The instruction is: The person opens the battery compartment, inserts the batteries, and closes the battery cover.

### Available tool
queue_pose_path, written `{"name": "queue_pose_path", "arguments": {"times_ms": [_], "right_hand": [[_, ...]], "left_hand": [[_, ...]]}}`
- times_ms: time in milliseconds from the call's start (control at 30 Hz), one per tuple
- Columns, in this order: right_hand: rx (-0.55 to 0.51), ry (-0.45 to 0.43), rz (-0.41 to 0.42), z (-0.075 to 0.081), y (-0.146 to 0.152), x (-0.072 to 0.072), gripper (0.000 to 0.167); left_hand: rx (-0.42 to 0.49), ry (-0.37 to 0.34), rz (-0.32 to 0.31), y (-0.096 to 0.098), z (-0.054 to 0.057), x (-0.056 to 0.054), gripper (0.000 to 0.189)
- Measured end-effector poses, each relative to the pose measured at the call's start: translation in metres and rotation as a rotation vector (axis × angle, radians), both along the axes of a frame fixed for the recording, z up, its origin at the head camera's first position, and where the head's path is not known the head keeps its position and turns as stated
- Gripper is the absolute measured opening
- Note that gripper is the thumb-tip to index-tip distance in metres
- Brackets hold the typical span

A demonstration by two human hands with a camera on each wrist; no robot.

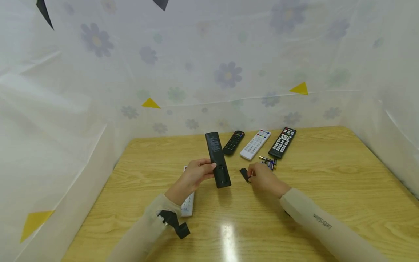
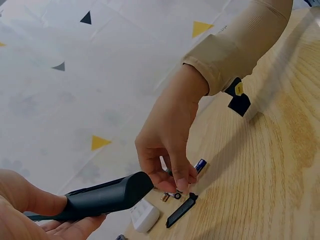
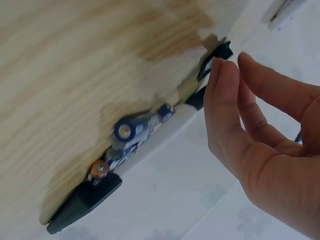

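Note:
My left hand (image 1: 193, 174) holds a black remote control (image 1: 214, 150) tilted above the table, its back with small print turned up. The battery compartment (image 1: 222, 175) at its lower end is uncovered. Just right of it, a small black battery cover (image 1: 243, 174) lies on the table. My right hand (image 1: 263, 178) is lowered over that cover, its fingertips right at one end. In the right wrist view, thumb and fingers (image 3: 227, 82) are bent toward each other with a gap between them, close by the cover (image 3: 216, 61). Several small batteries (image 1: 270, 164) lie just beyond this hand.
Along the table's far side lie a black remote (image 1: 234, 143), a white remote (image 1: 255, 144) and another black remote with white buttons (image 1: 283, 142). A further white remote (image 1: 187, 206) sits partly under my left forearm. Flower-patterned sheeting (image 1: 229, 76) encloses the wooden table (image 1: 147, 203).

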State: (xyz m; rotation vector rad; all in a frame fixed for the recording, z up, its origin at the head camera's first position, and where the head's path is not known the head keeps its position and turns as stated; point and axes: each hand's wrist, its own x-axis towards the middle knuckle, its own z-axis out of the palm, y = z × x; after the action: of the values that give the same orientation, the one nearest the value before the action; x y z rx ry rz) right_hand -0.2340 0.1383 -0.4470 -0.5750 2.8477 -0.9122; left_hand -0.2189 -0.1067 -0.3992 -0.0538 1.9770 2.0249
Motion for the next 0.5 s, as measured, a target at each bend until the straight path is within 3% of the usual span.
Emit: {"name": "queue_pose_path", "arguments": {"times_ms": [233, 500], "right_hand": [[0.011, 0.106, -0.087, 0.007, 0.028, -0.004, 0.008], [0.113, 0.095, -0.099, 0.006, 0.042, -0.004, 0.011]], "left_hand": [[-0.006, -0.002, -0.01, -0.001, 0.0, 0.001, 0.035], [-0.003, 0.009, -0.022, -0.002, 0.0, 0.0, 0.036]]}}
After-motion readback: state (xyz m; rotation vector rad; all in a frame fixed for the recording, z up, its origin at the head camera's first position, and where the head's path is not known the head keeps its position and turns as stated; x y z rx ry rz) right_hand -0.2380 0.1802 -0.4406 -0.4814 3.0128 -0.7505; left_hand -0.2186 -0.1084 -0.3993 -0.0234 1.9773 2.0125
